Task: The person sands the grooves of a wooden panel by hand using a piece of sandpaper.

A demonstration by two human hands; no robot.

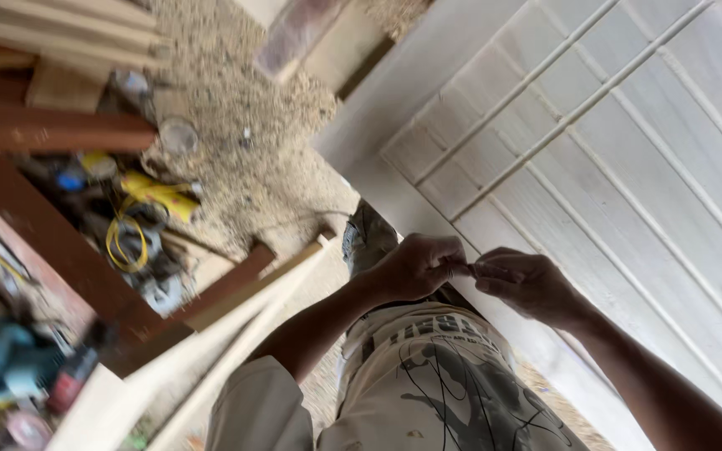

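Note:
My left hand [415, 267] and my right hand [528, 286] meet in front of my body, fingertips touching. Both pinch a small thin item [464, 269] between them; it is too small and blurred to tell what it is. Just beyond the hands lies a large white painted wooden panel [628, 192] with thin white rods [545, 134] running across it. My printed light shirt [436, 384] fills the bottom centre, and my grey shoe [368, 238] shows on the sawdust just past my left hand.
Sawdust [236, 125] covers the floor. Reddish-brown planks [60, 242] and pale wooden strips [236, 334] lie on the left. Among them sit a blue power tool [2, 359], a yellow cable coil [123, 242] and other blurred tools.

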